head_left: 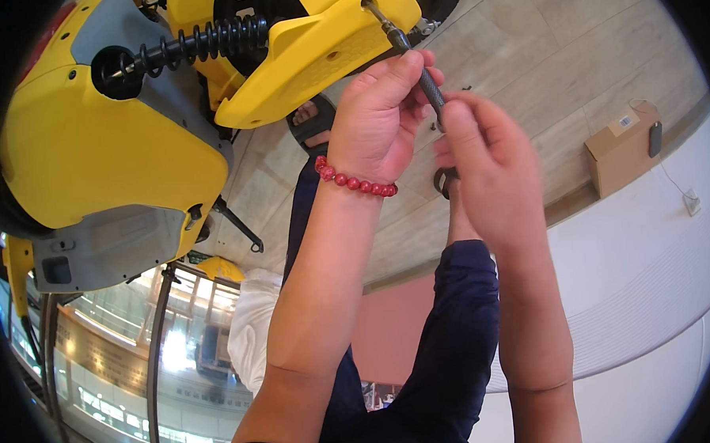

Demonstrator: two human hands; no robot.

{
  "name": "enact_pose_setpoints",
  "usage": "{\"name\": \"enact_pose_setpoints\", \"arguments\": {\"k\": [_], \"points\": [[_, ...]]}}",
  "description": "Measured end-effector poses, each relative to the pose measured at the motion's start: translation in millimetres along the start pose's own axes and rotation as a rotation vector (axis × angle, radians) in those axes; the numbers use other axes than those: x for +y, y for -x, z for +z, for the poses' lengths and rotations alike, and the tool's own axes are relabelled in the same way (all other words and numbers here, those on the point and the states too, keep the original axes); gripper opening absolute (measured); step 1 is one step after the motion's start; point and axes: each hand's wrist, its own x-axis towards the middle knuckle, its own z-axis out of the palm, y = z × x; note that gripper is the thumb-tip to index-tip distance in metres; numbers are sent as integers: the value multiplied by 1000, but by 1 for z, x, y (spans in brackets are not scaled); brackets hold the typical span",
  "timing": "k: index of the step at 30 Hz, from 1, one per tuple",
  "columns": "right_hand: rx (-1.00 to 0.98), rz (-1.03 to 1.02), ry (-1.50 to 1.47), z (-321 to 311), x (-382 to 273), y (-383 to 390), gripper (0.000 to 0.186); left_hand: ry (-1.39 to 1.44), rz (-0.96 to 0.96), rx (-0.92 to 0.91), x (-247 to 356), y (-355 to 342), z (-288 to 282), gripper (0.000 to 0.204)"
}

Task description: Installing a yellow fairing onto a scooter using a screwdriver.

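Note:
A yellow scooter body (106, 145) fills the upper left, with a yellow plastic panel (324, 49) jutting toward me. A dark metal screwdriver-like tool (401, 41) has its tip set in a hole in that panel. My left hand (378, 117), with a red bead bracelet (355, 182) on the wrist, pinches the tool's knurled shaft. My right hand (487, 168) grips the tool's lower end; the handle is mostly hidden by its fingers.
A black coil spring (197, 42) runs along the scooter's top. A kickstand (240, 226) reaches the tiled floor. A cardboard box (621, 150) sits by the white wall at right. My legs in dark blue trousers (448, 352) are below, one sandalled foot (311, 116) under the panel.

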Motion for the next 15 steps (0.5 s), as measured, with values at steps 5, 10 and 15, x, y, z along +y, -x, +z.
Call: {"name": "enact_pose_setpoints", "arguments": {"k": [5,10,15], "points": [[81,-405,586,2,13,-3,28,-79,-25,20,0,-2,-3,28],[-129,168,-341,-10,10,-14,30,155,-155,0,8,1,6,26],[-4,4,-73,-2,0,3,31,-61,9,137,-1,0,11,18]]}}
